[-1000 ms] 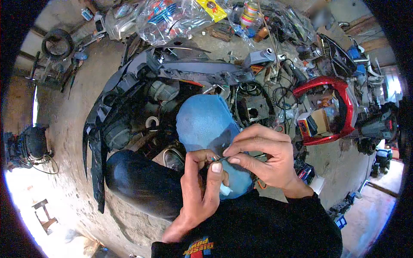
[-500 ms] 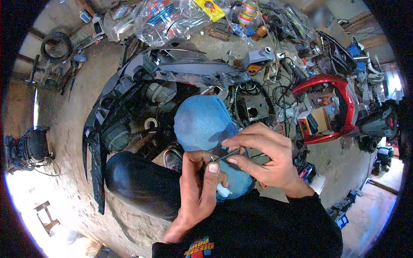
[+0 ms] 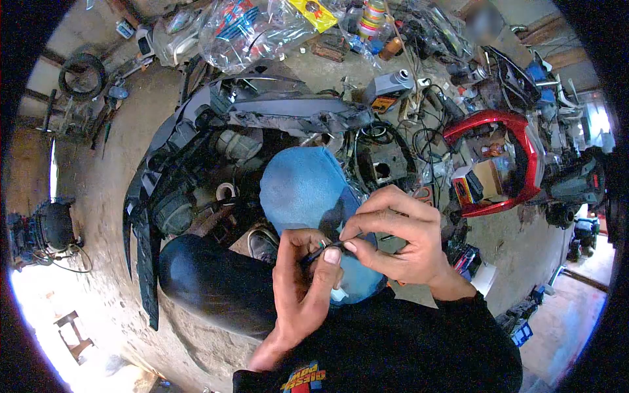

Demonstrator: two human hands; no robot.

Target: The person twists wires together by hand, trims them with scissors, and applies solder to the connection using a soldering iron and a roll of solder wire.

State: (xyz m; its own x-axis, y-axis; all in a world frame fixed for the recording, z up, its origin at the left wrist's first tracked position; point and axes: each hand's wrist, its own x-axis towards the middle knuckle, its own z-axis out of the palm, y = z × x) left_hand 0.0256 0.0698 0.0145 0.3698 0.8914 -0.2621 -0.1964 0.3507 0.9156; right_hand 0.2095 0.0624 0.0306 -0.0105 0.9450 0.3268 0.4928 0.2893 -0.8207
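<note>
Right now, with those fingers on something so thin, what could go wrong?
The thin dark piece might slip, since the left hand and right hand grip it only with fingers and thumbs. If dropped, it could roll off the blue-covered knee and be hard to spot among the dark parts. The dark-clad leg might also bump the long panel close by.

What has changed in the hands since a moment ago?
The index finger of the right hand, raised half a second ago, has come back down toward its thumb at the thin dark piece. The left hand kept its grip on that piece. The view drifted slightly; the blue fabric and red frame look unmoved.
</note>
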